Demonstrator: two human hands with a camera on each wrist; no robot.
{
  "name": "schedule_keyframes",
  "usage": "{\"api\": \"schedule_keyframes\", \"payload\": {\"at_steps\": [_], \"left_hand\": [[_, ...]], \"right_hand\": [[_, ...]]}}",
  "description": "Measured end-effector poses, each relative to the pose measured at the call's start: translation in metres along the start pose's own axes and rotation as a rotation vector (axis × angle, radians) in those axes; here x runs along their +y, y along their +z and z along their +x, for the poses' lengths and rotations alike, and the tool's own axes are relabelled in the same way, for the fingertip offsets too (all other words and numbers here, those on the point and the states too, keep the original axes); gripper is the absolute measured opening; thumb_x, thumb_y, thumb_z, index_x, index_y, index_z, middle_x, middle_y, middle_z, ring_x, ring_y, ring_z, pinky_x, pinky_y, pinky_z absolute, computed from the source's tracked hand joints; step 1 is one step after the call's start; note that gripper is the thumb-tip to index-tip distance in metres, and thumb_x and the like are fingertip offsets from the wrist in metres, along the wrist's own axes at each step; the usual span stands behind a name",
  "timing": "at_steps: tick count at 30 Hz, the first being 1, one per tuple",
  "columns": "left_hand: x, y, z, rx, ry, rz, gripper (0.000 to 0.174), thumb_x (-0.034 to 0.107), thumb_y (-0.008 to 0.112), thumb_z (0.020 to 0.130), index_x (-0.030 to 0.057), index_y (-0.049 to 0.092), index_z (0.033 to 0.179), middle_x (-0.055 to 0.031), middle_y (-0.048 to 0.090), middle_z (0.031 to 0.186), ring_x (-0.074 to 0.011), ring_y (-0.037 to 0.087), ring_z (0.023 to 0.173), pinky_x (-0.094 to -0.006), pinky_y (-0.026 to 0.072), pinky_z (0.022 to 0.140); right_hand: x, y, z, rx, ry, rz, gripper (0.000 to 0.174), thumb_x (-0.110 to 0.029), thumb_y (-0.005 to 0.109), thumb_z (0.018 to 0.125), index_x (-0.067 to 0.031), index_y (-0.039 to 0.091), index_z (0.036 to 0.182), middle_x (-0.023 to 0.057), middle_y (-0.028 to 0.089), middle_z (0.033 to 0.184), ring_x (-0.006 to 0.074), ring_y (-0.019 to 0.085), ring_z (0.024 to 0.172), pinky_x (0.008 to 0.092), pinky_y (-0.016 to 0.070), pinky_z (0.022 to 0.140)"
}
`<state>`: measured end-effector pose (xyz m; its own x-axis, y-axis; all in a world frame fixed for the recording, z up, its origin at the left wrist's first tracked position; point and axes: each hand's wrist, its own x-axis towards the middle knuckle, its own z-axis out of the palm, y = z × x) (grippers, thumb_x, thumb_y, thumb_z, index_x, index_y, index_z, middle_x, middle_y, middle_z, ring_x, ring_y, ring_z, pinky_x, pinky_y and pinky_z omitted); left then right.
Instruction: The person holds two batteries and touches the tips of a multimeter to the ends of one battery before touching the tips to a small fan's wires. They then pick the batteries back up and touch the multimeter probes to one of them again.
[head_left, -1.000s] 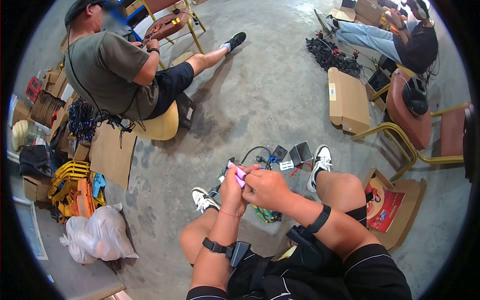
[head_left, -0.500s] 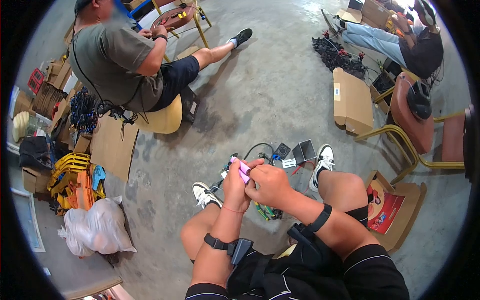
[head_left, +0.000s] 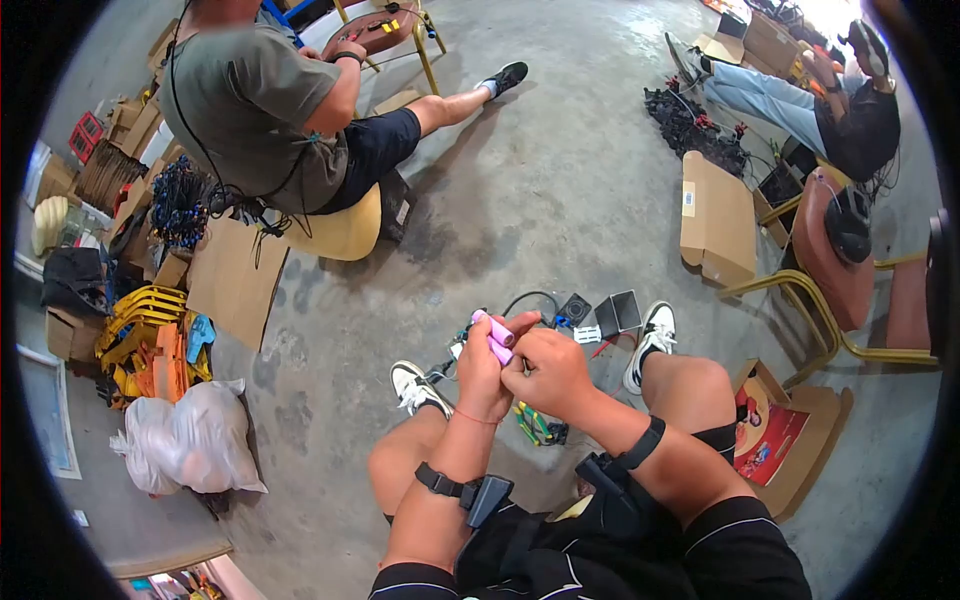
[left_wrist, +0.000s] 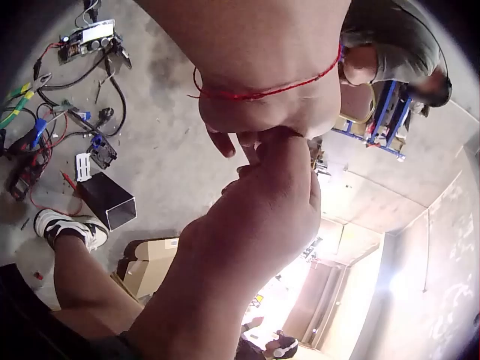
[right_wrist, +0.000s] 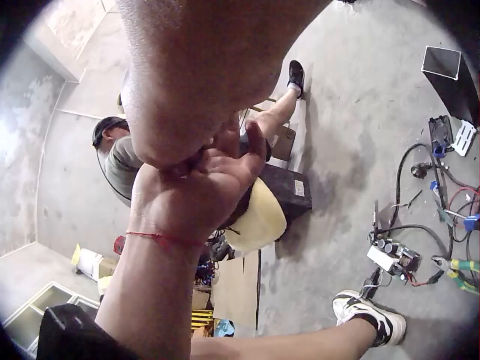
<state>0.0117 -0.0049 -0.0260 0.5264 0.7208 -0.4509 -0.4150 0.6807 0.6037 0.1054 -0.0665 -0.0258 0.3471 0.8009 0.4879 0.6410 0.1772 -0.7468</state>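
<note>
In the head view, two pink cylindrical battery cells (head_left: 491,329) lie side by side in my left hand (head_left: 478,375), whose fingers are around them. My right hand (head_left: 552,372) meets it from the right, with its thumb and curled forefinger pinching at the near end of the cells. The very fingertips are hidden there. From the left wrist, the right hand (left_wrist: 259,191) crosses under the left palm and the cells are out of sight. The right wrist view shows the left hand (right_wrist: 199,184) behind the right, cells covered.
On the floor between my shoes lie a black rectangular tube (head_left: 618,312), a small black fan (head_left: 575,308), a white bracket (head_left: 588,334), green-and-yellow-handled pliers (head_left: 532,425) and cables. A circuit board (left_wrist: 94,41) lies beyond. An opened carton (head_left: 790,430) stands right; two people sit farther off.
The head view has shifted, so the surroundings sit further right. Both hands stay together, and more of the two battery cells shows between them than a second ago.
</note>
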Motion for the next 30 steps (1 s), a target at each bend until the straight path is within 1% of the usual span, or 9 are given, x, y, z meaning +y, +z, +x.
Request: {"api": "schedule_keyframes", "payload": {"at_steps": [3,7,13,15,18,19,21,28,30], "left_hand": [[-0.001,0.003,-0.001,-0.021,0.025,-0.046,0.027,0.034,0.036,0.101,0.0092,0.047,0.100,-0.0227,0.064,0.112,-0.0297,0.058,0.109,-0.0398,0.0438,0.097],[-0.004,0.002,0.001,-0.048,0.052,-0.128,0.028,0.035,0.036,0.101,0.0103,0.049,0.100,-0.0207,0.064,0.114,-0.0304,0.055,0.116,-0.0412,0.0421,0.100],[0.000,-0.005,0.014,-0.021,0.150,-0.247,0.025,0.033,0.036,0.100,0.0126,0.050,0.099,-0.0161,0.064,0.115,-0.0255,0.058,0.112,-0.0402,0.0445,0.093],[0.013,-0.008,0.015,0.024,0.181,-0.319,0.024,0.033,0.038,0.100,0.0134,0.051,0.097,-0.0132,0.066,0.113,-0.0245,0.057,0.115,-0.0412,0.0432,0.094],[0.028,-0.010,0.016,-0.003,0.241,-0.382,0.024,0.034,0.039,0.099,0.0143,0.053,0.095,-0.0077,0.067,0.108,-0.0227,0.055,0.118,-0.0444,0.0431,0.094],[0.028,-0.011,0.015,-0.003,0.241,-0.377,0.024,0.034,0.039,0.099,0.0143,0.053,0.095,-0.0077,0.067,0.108,-0.0227,0.055,0.118,-0.0444,0.0431,0.094],[0.025,-0.009,0.013,-0.003,0.179,-0.381,0.025,0.034,0.038,0.099,0.0145,0.054,0.096,-0.0081,0.067,0.108,-0.0234,0.055,0.118,-0.0439,0.0435,0.093],[0.008,-0.002,0.013,-0.075,0.143,-0.281,0.028,0.035,0.035,0.100,0.0134,0.053,0.097,-0.0112,0.066,0.111,-0.0266,0.054,0.118,-0.0437,0.0447,0.093],[0.008,-0.001,0.014,-0.060,0.170,-0.211,0.029,0.036,0.034,0.100,0.0120,0.050,0.099,-0.0159,0.065,0.112,-0.0292,0.053,0.118,-0.0444,0.0442,0.094]], "right_hand": [[-0.003,-0.003,0.001,-0.024,0.053,0.073,0.014,-0.006,0.066,0.062,-0.0036,0.053,0.064,0.0115,0.054,0.062,0.0294,0.056,0.059,0.0380,0.0466,0.053],[-0.005,0.000,0.002,0.013,0.096,0.114,0.014,-0.005,0.067,0.062,-0.0032,0.053,0.065,0.0110,0.054,0.061,0.0279,0.055,0.056,0.0370,0.0456,0.052],[-0.007,-0.001,0.000,0.064,0.277,0.205,0.010,-0.003,0.065,0.065,-0.0024,0.055,0.068,0.0102,0.055,0.062,0.0222,0.056,0.057,0.0332,0.0455,0.053],[-0.006,-0.008,0.003,-0.041,0.338,0.200,0.006,-0.004,0.064,0.071,-0.0018,0.060,0.075,0.0107,0.058,0.068,0.0203,0.058,0.059,0.0308,0.0462,0.055],[-0.005,-0.003,0.006,-0.036,0.373,0.350,0.007,-0.001,0.063,0.077,0.0001,0.064,0.084,0.0083,0.059,0.071,0.0154,0.055,0.059,0.0269,0.0443,0.056],[-0.004,-0.004,0.007,-0.034,0.374,0.354,0.007,-0.001,0.063,0.077,0.0001,0.064,0.084,0.0083,0.059,0.071,0.0154,0.055,0.059,0.0269,0.0443,0.056],[-0.001,-0.008,0.010,-0.120,0.272,0.338,0.014,-0.007,0.062,0.084,-0.0023,0.067,0.097,0.0118,0.063,0.080,0.0209,0.061,0.066,0.0306,0.0486,0.062],[-0.007,-0.016,0.016,-0.205,0.188,0.274,0.019,-0.005,0.064,0.082,-0.0033,0.069,0.101,0.0116,0.066,0.084,0.0218,0.062,0.070,0.0301,0.0496,0.062],[-0.004,-0.015,0.017,-0.209,0.118,0.232,0.019,-0.008,0.065,0.082,-0.0048,0.069,0.101,0.0119,0.066,0.084,0.0231,0.063,0.070,0.0307,0.0499,0.062]]}}
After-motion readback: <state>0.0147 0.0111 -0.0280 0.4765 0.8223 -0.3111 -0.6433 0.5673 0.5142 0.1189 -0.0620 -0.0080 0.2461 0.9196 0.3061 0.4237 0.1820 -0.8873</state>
